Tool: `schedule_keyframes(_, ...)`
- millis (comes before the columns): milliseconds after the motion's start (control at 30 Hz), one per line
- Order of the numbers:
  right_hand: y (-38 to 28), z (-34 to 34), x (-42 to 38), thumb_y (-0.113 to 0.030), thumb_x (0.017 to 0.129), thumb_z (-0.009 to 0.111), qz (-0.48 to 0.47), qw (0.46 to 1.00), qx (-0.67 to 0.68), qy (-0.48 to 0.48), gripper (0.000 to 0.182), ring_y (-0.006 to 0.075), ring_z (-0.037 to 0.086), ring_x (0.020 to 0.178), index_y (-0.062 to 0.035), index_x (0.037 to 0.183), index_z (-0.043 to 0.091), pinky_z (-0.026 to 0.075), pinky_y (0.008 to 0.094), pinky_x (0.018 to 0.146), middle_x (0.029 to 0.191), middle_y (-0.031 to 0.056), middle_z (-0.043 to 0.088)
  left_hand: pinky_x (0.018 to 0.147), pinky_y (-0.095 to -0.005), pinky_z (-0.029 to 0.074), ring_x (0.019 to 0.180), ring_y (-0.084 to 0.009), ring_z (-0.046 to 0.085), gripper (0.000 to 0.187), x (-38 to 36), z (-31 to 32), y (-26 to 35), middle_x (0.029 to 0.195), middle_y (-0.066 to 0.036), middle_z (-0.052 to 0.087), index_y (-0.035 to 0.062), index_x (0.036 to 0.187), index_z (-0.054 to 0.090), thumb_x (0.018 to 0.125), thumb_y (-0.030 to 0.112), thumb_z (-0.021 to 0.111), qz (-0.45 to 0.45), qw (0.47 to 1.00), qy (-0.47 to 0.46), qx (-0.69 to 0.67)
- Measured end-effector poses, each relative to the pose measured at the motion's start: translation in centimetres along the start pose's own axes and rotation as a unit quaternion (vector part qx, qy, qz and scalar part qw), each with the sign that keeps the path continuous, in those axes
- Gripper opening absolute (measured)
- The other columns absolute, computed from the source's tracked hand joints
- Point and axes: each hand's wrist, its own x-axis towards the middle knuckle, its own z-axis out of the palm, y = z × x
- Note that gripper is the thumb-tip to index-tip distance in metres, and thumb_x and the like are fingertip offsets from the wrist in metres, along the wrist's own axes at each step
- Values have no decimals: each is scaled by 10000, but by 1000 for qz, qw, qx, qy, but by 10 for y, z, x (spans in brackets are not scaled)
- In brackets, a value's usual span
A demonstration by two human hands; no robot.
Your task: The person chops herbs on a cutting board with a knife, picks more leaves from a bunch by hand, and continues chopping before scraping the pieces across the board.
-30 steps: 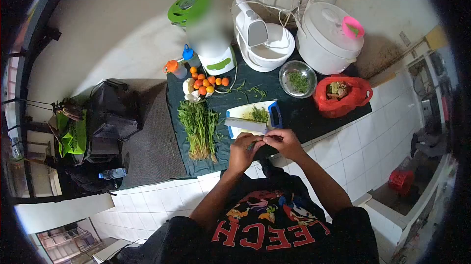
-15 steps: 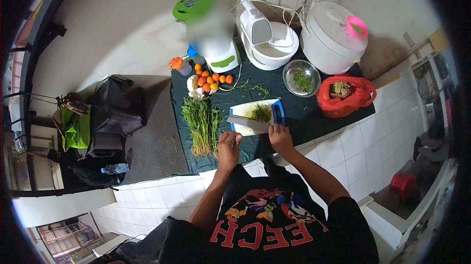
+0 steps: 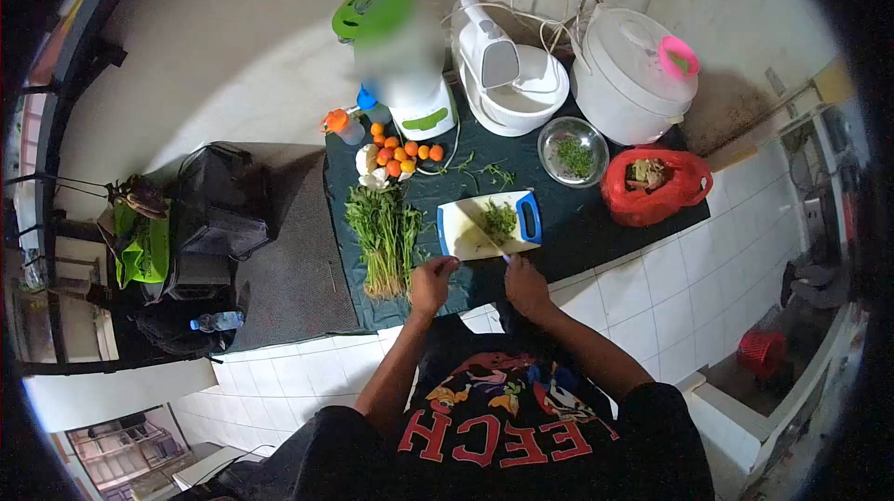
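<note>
At the board, right hand grips knife; left hand curls, contents unclear; careless sweep could spill herbs.

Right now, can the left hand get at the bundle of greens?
Likely yes: the left hand is close beside the bundle of greens, and nothing visible stands between them.
</note>
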Motion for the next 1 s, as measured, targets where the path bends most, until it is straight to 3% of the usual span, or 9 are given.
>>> schedule_keyframes(67,4,-4,5,-197,1030,529,32,999,10,7,235,436,685,887,-1,1157,513,579,541,756,1005,242,647,771,-349,573,840,-218,769,232,7,5,3,922,-157,791,46,1068,802,948,240,759,52,998,-18,11)
schedule_keyframes(167,5,-16,8,-197,1039,511,39,998,34,21,235,459,677,894,3,1162,525,569,550,787,995,263,654,780,-348,577,859,-242,777,219,26,17,3,929,-156,791,49,1062,802,939,223,753,41,999,-14,26)
schedule_keyframes(233,7,-13,-1,-209,1043,489,-17,997,28,69,273,409,721,835,20,1175,556,609,536,715,999,246,656,775,-350,575,860,-253,775,213,46,26,-12,926,-152,790,44,1046,798,938,221,747,45,999,2,8)
schedule_keyframes(300,6,-10,-22,-208,1038,506,-30,998,41,48,286,436,701,856,22,1204,539,590,542,730,998,255,658,770,-352,573,861,-264,774,209,63,27,-17,923,-149,789,39,1029,794,938,220,742,55,998,20,-16)
schedule_keyframes(400,2,-5,-47,-211,1033,525,-39,998,50,-7,318,463,685,877,25,1245,518,572,547,741,1011,268,664,739,-387,553,799,-281,740,155,70,2,-7,880,-137,767,15,986,750,940,156,708,37,987,146,53)
schedule_keyframes(500,-1,-4,-48,-218,1036,524,-15,997,51,-59,334,461,693,881,32,1256,512,578,544,742,1056,278,673,783,-406,542,832,-300,719,149,73,-23,-17,912,-148,756,22,991,749,937,156,715,91,987,126,45)
schedule_keyframes(567,5,2,-42,-210,1036,527,3,998,62,-32,326,455,700,876,37,1248,511,581,537,735,1066,273,677,841,-426,520,902,-326,699,125,74,-20,-24,948,-152,744,42,965,755,923,156,724,99,986,119,68)
schedule_keyframes(667,16,21,-35,-202,1039,520,-8,998,38,54,321,459,700,889,37,1254,517,580,546,743,1079,277,679,866,-465,489,918,-348,656,70,69,-1,-17,937,-117,716,78,895,747,882,145,732,243,949,113,166)
schedule_keyframes(1000,-6,-12,-36,-205,1053,503,47,992,119,9,370,481,680,991,42,1329,494,558,566,841,1161,312,656,855,-466,481,964,-328,603,168,80,81,-14,940,-81,685,126,1001,761,880,224,697,271,923,100,254)
